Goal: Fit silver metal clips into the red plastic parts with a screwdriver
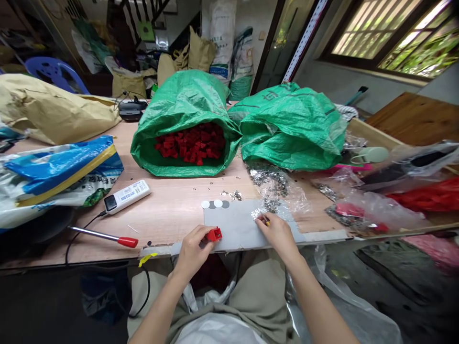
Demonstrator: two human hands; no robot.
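My left hand (pixel 193 249) is closed around a small red plastic block (pixel 214 234) at the near edge of a grey mat (pixel 236 224). My right hand (pixel 277 231) is pinched on a thin yellow-tipped tool (pixel 266 220) and rests on the mat beside a little heap of small shiny metal pieces (pixel 256 213). An open green sack (pixel 184 122) behind the mat is full of red blocks (pixel 191 144).
A second green sack (pixel 290 126) lies to the right. Clear bags of metal pieces (pixel 276 186) spread right of the mat. A white remote (pixel 126 196), a red-handled screwdriver (pixel 103 236), a blue-and-white bag (pixel 53 177) and a brown paper sack (pixel 50 112) sit left.
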